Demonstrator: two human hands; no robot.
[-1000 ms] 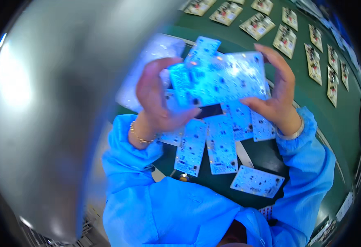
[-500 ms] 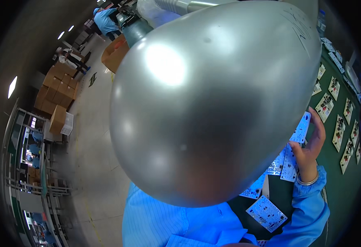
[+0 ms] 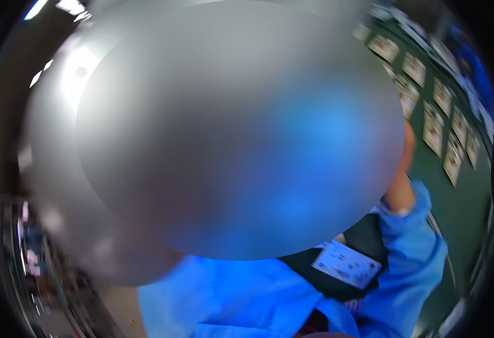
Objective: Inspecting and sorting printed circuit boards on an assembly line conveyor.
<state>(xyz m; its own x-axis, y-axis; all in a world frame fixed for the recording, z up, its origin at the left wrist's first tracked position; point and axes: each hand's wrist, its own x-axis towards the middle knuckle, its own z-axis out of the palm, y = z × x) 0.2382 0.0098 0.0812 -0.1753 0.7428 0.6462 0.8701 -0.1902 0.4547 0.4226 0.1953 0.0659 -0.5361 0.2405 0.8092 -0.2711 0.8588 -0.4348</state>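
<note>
A large, smooth, silver-grey rounded hood-like thing (image 3: 230,141) fills most of the view and hides much of the workplace. Past its right edge shows a strip of my right hand (image 3: 409,147), with the wrist and blue sleeve below. Its fingers are hidden behind the hood, so I cannot tell what they hold. Below, beside my right forearm, a pale circuit board (image 3: 347,264) lies on the dark green bench, bluish in the light. My left hand is out of sight.
Several circuit boards with parts on them (image 3: 433,128) lie in rows on the green bench top (image 3: 461,225) at the right. A blurred rack-like structure (image 3: 38,270) stands at the lower left. Bright ceiling lights (image 3: 36,9) show at the upper left.
My view has shifted, and the hood now covers more of it, toward the left. My right hand's fingers and the nearby boards, visible before, are now behind the hood.
</note>
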